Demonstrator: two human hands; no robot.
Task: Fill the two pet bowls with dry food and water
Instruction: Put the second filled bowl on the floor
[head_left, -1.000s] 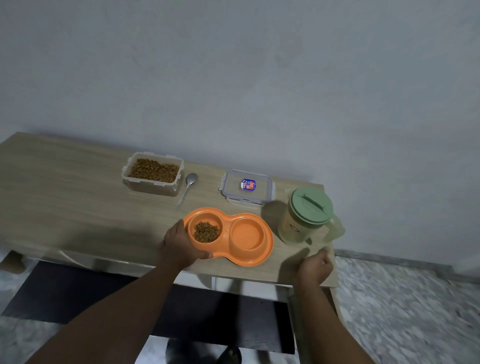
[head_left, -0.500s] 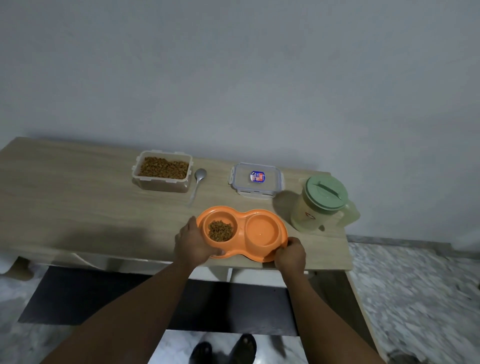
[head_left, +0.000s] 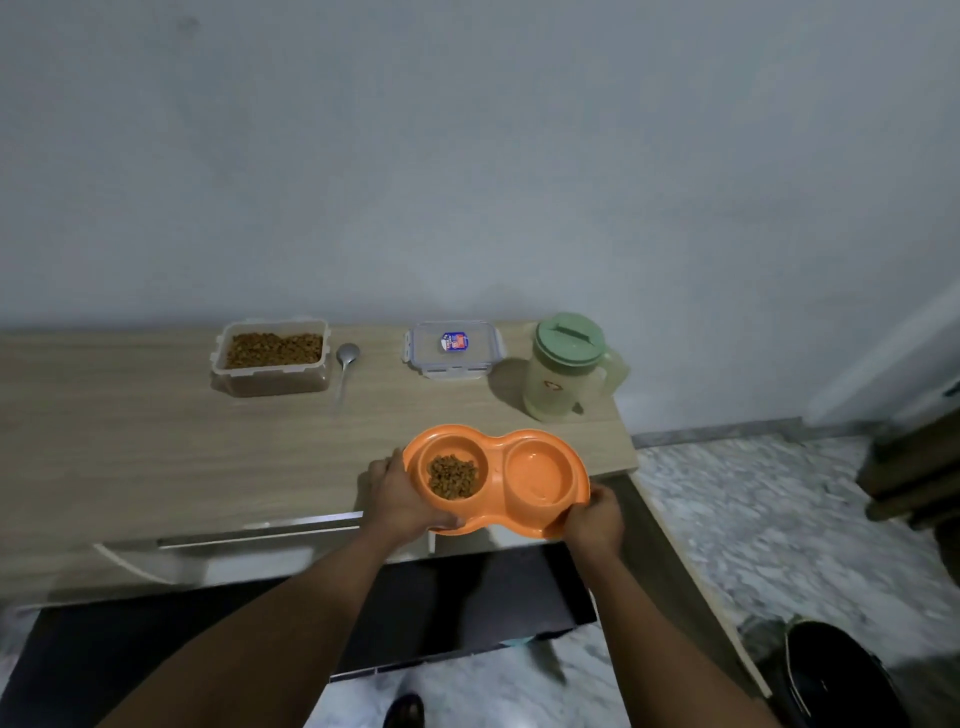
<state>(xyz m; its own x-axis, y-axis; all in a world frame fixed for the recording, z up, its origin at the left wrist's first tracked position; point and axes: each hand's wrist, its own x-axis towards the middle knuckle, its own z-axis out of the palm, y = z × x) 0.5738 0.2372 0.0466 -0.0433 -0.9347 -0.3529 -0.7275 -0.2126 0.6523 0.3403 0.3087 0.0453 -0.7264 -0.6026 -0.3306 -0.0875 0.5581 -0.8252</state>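
An orange double pet bowl (head_left: 496, 462) is held over the front edge of the wooden table (head_left: 130, 457). Its left well holds brown dry food (head_left: 453, 476); its right well (head_left: 535, 475) looks glossy, and I cannot tell whether water is in it. My left hand (head_left: 402, 496) grips the bowl's left end. My right hand (head_left: 595, 519) grips its right end. A clear container of dry food (head_left: 272, 356) stands at the back of the table, with a metal spoon (head_left: 345, 364) beside it. A green lidded pitcher (head_left: 569, 364) stands at the back right.
A clear container lid (head_left: 453, 348) with a sticker lies between the spoon and the pitcher. The wall (head_left: 467, 156) rises right behind the table. Marbled floor (head_left: 779, 519) lies to the right, with a dark round object (head_left: 841, 680) at the lower right.
My right hand came from the table's right edge to the bowl's right end. Both hands have lifted the bowl and drawn it toward me, over the table's front edge.
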